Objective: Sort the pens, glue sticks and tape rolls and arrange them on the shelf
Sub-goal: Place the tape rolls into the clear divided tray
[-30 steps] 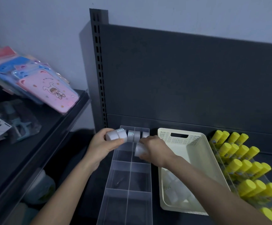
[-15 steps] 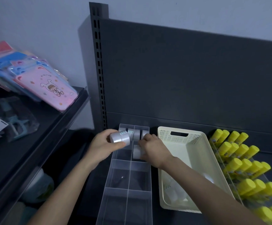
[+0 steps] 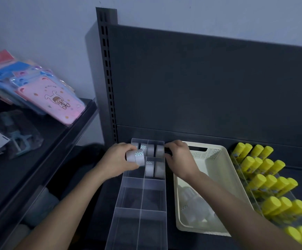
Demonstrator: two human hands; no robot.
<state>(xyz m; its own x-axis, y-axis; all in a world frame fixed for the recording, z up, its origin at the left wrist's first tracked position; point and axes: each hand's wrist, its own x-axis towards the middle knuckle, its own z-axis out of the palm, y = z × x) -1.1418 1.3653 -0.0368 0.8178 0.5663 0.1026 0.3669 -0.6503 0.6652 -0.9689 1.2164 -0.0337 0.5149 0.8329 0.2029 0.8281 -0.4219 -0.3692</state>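
Observation:
A clear divided organizer (image 3: 143, 212) stands on the dark shelf. White tape rolls (image 3: 154, 150) fill its back cells, and two more tape rolls (image 3: 153, 168) stand in the second right cell. My left hand (image 3: 117, 163) grips two tape rolls (image 3: 135, 156) over the second left cell. My right hand (image 3: 180, 159) rests against the organizer's right wall beside the back rolls, with nothing visible in it. A cream basket (image 3: 217, 159) to the right holds more tape rolls (image 3: 195, 208). Yellow-capped glue sticks (image 3: 265, 179) lie in rows in a clear rack at far right.
The dark shelf back panel (image 3: 209, 87) rises behind everything, with a slotted upright (image 3: 108, 78) at its left. A neighbouring shelf on the left carries packaged pink and blue cases (image 3: 52, 100) and other packets (image 3: 0, 139).
My right hand has let go of its tape roll in the second right cell and moved to the organizer's right wall. My left hand has carried its two rolls slightly right and down.

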